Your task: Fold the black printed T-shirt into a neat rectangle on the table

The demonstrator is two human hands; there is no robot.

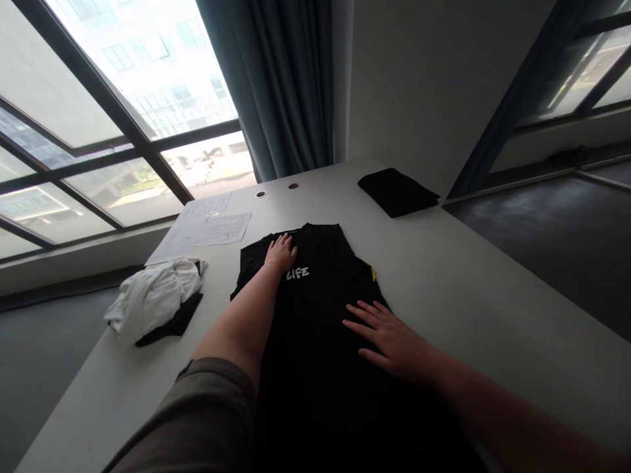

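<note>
A black T-shirt (315,328) with white "LIFE" lettering lies spread on the white table (428,263), its collar end away from me. A bit of yellow shows at its right edge. My left hand (282,253) rests flat near the collar, just above the lettering, fingers stretched out. Lower down, on the right side of the shirt, my right hand (382,338) lies with its fingers spread. Neither hand grips the cloth. The bottom of the shirt runs out of view in the dark foreground.
To the left sits a crumpled white and black garment pile (158,295). Behind it lie printed paper sheets (221,228). A folded black cloth (397,192) is at the far right of the table. Two round holes are near the back edge, by a blue curtain (290,85) and windows.
</note>
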